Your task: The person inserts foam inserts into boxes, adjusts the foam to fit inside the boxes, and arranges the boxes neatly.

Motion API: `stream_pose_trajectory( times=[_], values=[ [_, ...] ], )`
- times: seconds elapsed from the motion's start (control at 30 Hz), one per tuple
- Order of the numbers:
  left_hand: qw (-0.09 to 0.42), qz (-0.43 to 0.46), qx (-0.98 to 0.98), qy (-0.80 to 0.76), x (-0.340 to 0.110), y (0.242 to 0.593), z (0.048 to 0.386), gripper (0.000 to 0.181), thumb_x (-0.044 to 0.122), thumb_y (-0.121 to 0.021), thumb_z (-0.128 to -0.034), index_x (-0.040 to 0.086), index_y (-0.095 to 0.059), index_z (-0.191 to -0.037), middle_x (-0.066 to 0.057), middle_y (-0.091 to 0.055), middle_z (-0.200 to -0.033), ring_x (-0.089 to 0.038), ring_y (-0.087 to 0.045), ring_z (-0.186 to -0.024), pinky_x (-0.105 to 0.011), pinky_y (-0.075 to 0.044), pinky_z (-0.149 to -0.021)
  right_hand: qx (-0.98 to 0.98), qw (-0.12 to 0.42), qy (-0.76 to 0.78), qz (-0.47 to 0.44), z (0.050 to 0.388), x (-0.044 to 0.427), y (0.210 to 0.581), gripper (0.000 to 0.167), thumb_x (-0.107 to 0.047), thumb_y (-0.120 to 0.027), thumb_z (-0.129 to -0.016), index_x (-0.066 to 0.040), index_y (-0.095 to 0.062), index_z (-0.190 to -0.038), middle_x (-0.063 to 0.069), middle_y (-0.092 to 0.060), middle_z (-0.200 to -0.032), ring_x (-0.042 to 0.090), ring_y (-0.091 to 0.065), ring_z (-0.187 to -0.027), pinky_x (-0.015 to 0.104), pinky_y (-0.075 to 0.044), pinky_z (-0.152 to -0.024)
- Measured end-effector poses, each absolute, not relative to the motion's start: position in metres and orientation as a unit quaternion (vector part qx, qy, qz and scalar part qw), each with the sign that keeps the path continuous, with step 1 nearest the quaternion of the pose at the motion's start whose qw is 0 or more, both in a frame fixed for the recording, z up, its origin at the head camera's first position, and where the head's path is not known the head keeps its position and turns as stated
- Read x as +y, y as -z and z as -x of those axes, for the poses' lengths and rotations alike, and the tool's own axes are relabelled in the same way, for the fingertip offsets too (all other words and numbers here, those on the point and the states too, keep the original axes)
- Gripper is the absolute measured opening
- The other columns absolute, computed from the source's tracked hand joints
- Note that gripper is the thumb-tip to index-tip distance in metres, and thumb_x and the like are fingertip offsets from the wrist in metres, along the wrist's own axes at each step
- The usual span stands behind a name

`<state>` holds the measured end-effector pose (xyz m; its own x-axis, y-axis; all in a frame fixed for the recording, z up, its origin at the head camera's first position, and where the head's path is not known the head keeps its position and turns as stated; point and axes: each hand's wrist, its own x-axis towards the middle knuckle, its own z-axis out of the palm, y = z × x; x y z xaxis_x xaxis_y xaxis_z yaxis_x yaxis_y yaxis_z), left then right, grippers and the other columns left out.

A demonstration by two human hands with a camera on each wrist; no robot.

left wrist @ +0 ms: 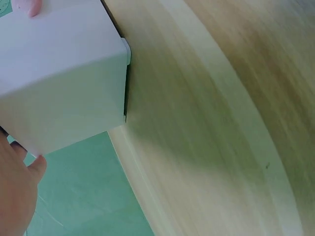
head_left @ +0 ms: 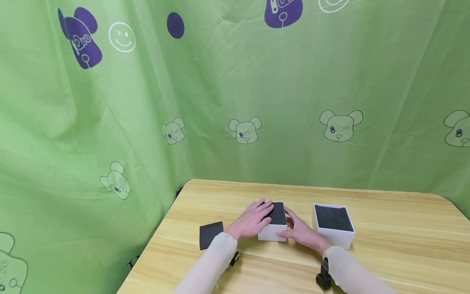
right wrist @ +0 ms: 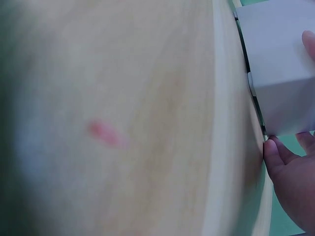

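A small white box point(head_left: 271, 234) with a dark foam-like square point(head_left: 278, 213) across its top stands on the table between both hands. My left hand point(head_left: 252, 219) lies over the left part of that dark top, its fingers stretched out. Around the box's right side, my right hand point(head_left: 302, 232) has its thumb at the front face and its fingers further back. In the left wrist view the box point(left wrist: 64, 98) is at upper left, with part of the left hand point(left wrist: 15, 191) below. The right wrist view has the box point(right wrist: 285, 73) and right hand point(right wrist: 295, 182) at its right edge.
A second white box point(head_left: 335, 238), lined with dark material point(head_left: 333, 218) below its rim, stands right of the right hand. Beside the left forearm lies a flat dark square point(head_left: 211, 235). Green curtain point(head_left: 286, 159) hangs behind the wooden table point(head_left: 396, 241).
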<state>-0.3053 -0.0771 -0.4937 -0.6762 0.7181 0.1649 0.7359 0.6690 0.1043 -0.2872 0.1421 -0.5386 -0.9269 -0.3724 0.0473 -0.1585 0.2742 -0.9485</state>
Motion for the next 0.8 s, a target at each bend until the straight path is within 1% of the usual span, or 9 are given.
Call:
stream_pose_trajectory(
  times=[0.07,0.27,0.4,0.57,0.7,0.8],
  values=[
    [0.056,0.396,-0.913,0.082,-0.076,0.494,0.306,0.051,0.034,-0.026,-0.1035,0.011,-0.031,-0.149,0.0,-0.025,-0.154,-0.023,-0.014,-0.142,-0.038,-0.012,-0.115,0.793,0.092,0.579,0.169,0.287,0.142,0.539,0.102,-0.019,-0.078,-0.079,-0.003,-0.007,-0.151,0.027,-0.014,-0.152,0.044,-0.029,-0.132,0.053,-0.029,-0.106],
    [0.052,0.399,-0.912,0.078,-0.072,0.493,0.309,0.05,0.036,-0.026,-0.1036,0.014,-0.033,-0.148,0.004,-0.027,-0.153,-0.02,-0.013,-0.143,-0.045,-0.011,-0.114,0.792,0.091,0.579,0.172,0.288,0.142,0.54,0.103,-0.018,-0.078,-0.079,-0.002,-0.006,-0.151,0.028,-0.015,-0.151,0.045,-0.029,-0.132,0.053,-0.031,-0.105],
    [0.047,0.4,-0.912,0.079,-0.068,0.493,0.311,0.05,0.038,-0.027,-0.1034,0.016,-0.034,-0.148,0.006,-0.028,-0.152,-0.019,-0.013,-0.142,-0.048,-0.011,-0.114,0.792,0.092,0.578,0.175,0.288,0.142,0.54,0.102,-0.019,-0.077,-0.08,-0.001,-0.005,-0.151,0.029,-0.017,-0.15,0.045,-0.029,-0.132,0.052,-0.032,-0.105],
    [0.049,0.398,-0.913,0.079,-0.066,0.492,0.312,0.05,0.039,-0.029,-0.1029,0.017,-0.035,-0.148,0.007,-0.029,-0.152,-0.019,-0.015,-0.142,-0.048,-0.012,-0.114,0.792,0.098,0.576,0.175,0.286,0.143,0.538,0.103,-0.02,-0.077,-0.08,-0.001,-0.004,-0.151,0.029,-0.015,-0.151,0.046,-0.028,-0.132,0.053,-0.031,-0.105],
    [0.053,0.403,-0.91,0.079,-0.063,0.492,0.312,0.05,0.04,-0.027,-0.1029,0.019,-0.035,-0.148,0.009,-0.03,-0.151,-0.019,-0.015,-0.142,-0.047,-0.011,-0.114,0.797,0.103,0.571,0.167,0.285,0.143,0.537,0.103,-0.022,-0.076,-0.081,-0.004,-0.005,-0.152,0.026,-0.01,-0.153,0.046,-0.026,-0.133,0.054,-0.029,-0.106],
    [0.056,0.407,-0.909,0.075,-0.062,0.493,0.312,0.05,0.041,-0.025,-0.1028,0.02,-0.036,-0.147,0.009,-0.03,-0.151,-0.018,-0.015,-0.142,-0.047,-0.012,-0.114,0.794,0.106,0.574,0.168,0.286,0.143,0.538,0.102,-0.022,-0.076,-0.081,-0.005,-0.005,-0.152,0.025,-0.009,-0.154,0.046,-0.025,-0.134,0.053,-0.029,-0.106]
  ],
)
